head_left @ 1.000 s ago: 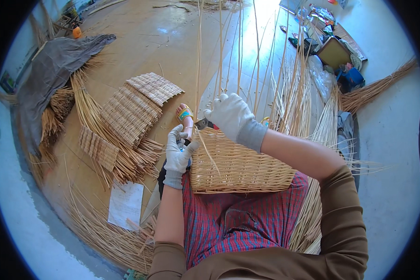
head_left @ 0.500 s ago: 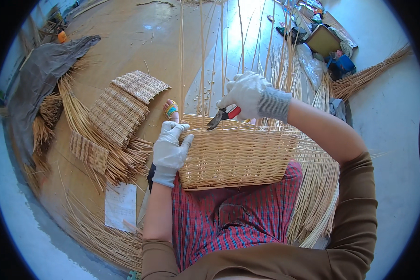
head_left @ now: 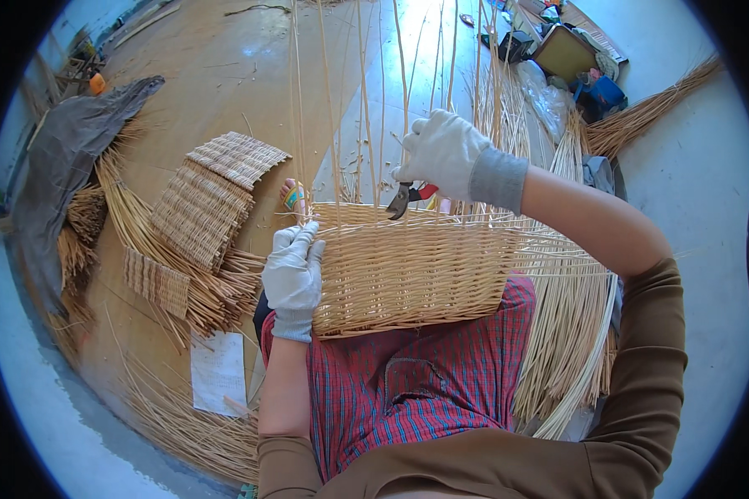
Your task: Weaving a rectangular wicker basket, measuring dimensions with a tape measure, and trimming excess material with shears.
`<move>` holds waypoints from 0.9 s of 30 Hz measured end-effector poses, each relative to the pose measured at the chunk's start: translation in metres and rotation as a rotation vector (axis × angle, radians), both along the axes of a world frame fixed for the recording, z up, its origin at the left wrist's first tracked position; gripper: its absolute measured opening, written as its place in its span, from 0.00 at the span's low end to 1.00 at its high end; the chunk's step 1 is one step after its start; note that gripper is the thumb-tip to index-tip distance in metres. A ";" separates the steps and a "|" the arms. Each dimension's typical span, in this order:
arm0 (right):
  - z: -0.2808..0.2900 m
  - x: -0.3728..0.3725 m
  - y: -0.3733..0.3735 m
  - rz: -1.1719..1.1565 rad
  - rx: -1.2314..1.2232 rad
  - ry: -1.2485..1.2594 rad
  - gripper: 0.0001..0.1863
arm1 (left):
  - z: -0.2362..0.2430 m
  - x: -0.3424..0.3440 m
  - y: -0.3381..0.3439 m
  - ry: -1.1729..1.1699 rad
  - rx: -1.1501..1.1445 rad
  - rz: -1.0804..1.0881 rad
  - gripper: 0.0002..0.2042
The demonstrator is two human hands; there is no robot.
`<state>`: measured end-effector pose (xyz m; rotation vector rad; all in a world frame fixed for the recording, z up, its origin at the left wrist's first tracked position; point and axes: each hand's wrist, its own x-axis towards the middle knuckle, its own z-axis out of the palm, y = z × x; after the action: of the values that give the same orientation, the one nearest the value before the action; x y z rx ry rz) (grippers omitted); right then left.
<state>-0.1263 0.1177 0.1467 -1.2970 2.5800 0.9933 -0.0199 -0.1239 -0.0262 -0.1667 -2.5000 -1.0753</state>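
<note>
A woven wicker basket (head_left: pixel 412 279) rests across my lap, with tall upright stakes (head_left: pixel 364 108) rising from its rim. My left hand (head_left: pixel 293 279), in a white knitted glove, is closed at the basket's upper left corner, fingertips pinching the woven edge. Above the far rim, my gloved right hand (head_left: pixel 448 156) is closed around pruning shears (head_left: pixel 402 200) with a red handle. Their dark blades point down and left over the basket's opening. A thin strand seems to run by the right fingers; whether they grip it I cannot tell.
Flat woven panels (head_left: pixel 201 214) lie on bundled reeds (head_left: pixel 133 195) at left, beside a grey cloth (head_left: pixel 54 175). Long pale canes (head_left: pixel 558 358) spread at right. A paper sheet (head_left: pixel 217 374) lies on the floor. Assorted bags and a blue container (head_left: pixel 603 93) stand far right.
My right hand has lifted slightly, and the shears' blades have swung to point more downward, shifting right. My left hand has moved a little left and closed at the basket's corner.
</note>
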 end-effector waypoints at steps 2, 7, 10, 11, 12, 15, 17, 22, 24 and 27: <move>-0.010 -0.002 0.001 0.034 -0.003 0.077 0.15 | 0.001 0.001 0.002 0.010 -0.012 0.013 0.17; -0.018 0.000 -0.001 0.028 -0.042 -0.015 0.09 | 0.000 0.003 0.002 0.008 0.038 -0.003 0.18; 0.000 -0.001 0.006 -0.103 0.070 -0.131 0.08 | 0.000 0.000 0.002 0.031 0.034 -0.008 0.15; 0.007 -0.002 0.008 -0.116 0.037 -0.067 0.12 | 0.001 -0.001 0.002 0.063 0.012 0.010 0.15; 0.012 -0.001 0.009 -0.081 -0.003 -0.103 0.12 | 0.003 -0.003 0.003 0.055 -0.008 0.028 0.13; 0.011 0.001 0.003 -0.016 -0.262 -0.003 0.16 | 0.008 -0.008 0.007 0.026 -0.075 0.079 0.08; -0.004 0.001 -0.011 -0.010 -0.175 0.006 0.16 | 0.011 -0.010 0.010 -0.036 -0.170 0.121 0.06; -0.036 0.003 -0.037 0.062 -0.209 0.119 0.15 | 0.011 -0.007 0.010 0.000 -0.139 0.127 0.06; -0.030 0.003 -0.034 0.003 -0.172 0.002 0.16 | 0.010 -0.004 0.009 0.032 -0.100 0.102 0.07; -0.006 0.002 -0.017 -0.148 -0.030 -0.169 0.18 | 0.012 0.001 0.009 0.045 -0.098 0.066 0.10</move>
<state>-0.1241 0.1008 0.1408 -1.1243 2.5274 0.7872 -0.0192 -0.1144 -0.0141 -0.1343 -2.5008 -0.9142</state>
